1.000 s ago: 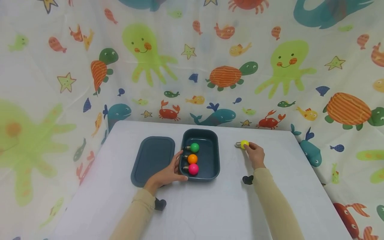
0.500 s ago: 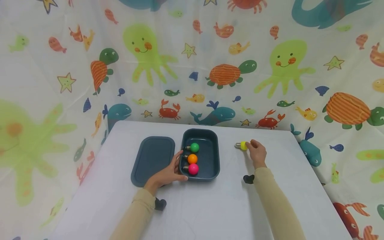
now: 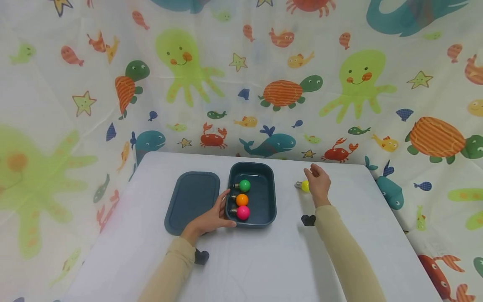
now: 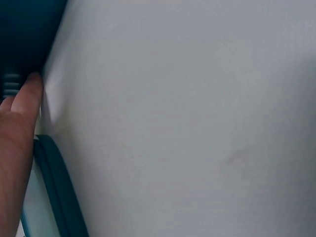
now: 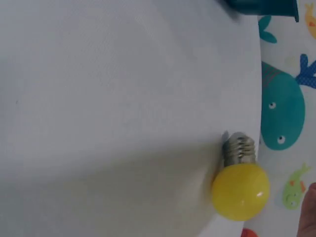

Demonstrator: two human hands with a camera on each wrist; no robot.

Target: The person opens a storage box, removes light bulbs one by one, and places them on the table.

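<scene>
A yellow light bulb [image 5: 240,191] lies on its side on the table, its metal screw base pointing left in the head view. My right hand [image 3: 319,183] hovers just over and beside it, fingers loosely bent and holding nothing; it partly hides the bulb in the head view. A dark teal box [image 3: 264,205] stands mid-table. Inside, along its left wall, lie a green bulb [image 3: 245,186], an orange bulb [image 3: 242,200] and a pink bulb [image 3: 243,212]. My left hand [image 3: 209,219] rests against the box's left side, thumb at the near corner.
A flat teal lid [image 3: 194,197] lies on the white table [image 3: 264,264] left of the box, partly under my left hand. A curtain [image 3: 234,92] with sea animals hangs behind and around the table.
My right hand has let go of the yellow bulb and risen away from it. The bulb stays on the table in nearly the same place. My left hand has not moved.
</scene>
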